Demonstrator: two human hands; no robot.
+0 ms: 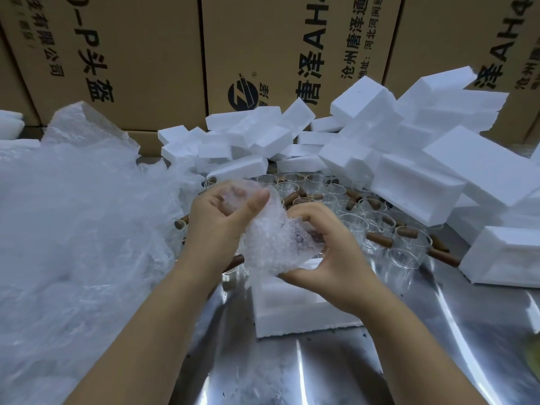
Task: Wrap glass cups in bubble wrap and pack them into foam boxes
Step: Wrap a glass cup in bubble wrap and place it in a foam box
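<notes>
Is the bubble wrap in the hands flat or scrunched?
Scrunched: the bubble wrap bunches in folds between the left hand and right hand.

1. Left carton: brown cardboard, standing at the back; black Chinese characters and "-P" printed sideways.
2. Middle carton: brown cardboard, just beside item 1; sideways black print including "AH". A round black logo sits low on its face.
3. Right carton: brown cardboard with similar black print.
4. Low carton: brown, only a strip shows beneath item 1.
5. Table top: shiny metal, streaked with bright reflections, a few dark specks.
6. Yellow-green object: at the right edge, cut off, kind unclear.
</notes>
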